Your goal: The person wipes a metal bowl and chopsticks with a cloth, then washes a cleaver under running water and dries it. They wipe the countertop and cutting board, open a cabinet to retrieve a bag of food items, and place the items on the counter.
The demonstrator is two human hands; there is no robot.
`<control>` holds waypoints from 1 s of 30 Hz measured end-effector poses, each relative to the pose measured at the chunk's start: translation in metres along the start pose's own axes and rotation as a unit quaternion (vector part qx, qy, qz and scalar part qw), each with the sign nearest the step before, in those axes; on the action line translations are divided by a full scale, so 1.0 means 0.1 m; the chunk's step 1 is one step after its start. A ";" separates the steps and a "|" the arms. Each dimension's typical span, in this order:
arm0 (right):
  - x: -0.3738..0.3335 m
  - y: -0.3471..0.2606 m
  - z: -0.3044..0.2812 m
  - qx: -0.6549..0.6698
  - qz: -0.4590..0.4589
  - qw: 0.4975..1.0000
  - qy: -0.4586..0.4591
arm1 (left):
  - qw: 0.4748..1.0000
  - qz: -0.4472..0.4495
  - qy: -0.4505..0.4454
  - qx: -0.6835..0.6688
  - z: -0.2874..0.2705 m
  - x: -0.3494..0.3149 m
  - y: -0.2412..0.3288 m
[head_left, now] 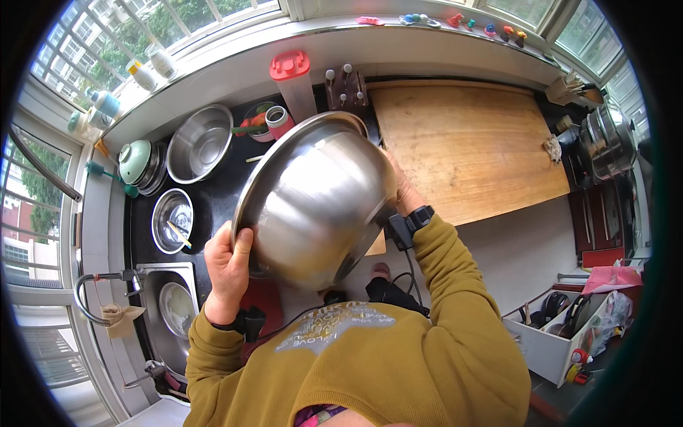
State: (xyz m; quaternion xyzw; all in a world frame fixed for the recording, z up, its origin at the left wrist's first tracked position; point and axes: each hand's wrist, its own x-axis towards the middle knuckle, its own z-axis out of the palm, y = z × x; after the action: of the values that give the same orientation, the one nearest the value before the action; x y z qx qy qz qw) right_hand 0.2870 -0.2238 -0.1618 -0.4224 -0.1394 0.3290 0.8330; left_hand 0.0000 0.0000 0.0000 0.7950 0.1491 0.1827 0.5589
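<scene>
A: State the position of the large steel bowl (316,199).

B: It is lifted off the dark surface (213,203) and tilted steeply, its outer wall facing the camera and its mouth turned away. It sits between the body and the wooden cutting board (462,142).

A: Grip status?

B: The left hand (228,274) clasps the lower rim, thumb over the edge. The right hand (404,192) is mostly hidden behind the far rim; it appears to grip there. Opposed holds probably steady the tilt.

A: Adjacent items?

B: A smaller steel bowl (200,142) and the sink (167,313), both to the left.
</scene>
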 end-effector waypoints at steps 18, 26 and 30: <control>-0.38 -1.48 1.95 -0.699 -0.409 0.523 -0.266 | 0.975 0.139 -0.029 0.169 0.44 0.35 0.35; -0.27 -1.52 1.83 -0.638 -0.382 0.632 -0.218 | 0.986 0.123 0.022 0.109 0.31 0.25 0.25; -0.15 -1.50 1.57 -0.567 -0.305 0.733 -0.220 | 0.990 0.107 0.021 0.084 0.27 0.16 0.23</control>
State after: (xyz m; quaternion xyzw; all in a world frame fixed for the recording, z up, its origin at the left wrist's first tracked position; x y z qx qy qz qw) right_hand 0.2604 -0.2020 0.0527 -0.6669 -0.6007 0.0011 0.4410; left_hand 0.0271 -0.0231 0.0157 0.8465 0.0901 0.2449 0.4641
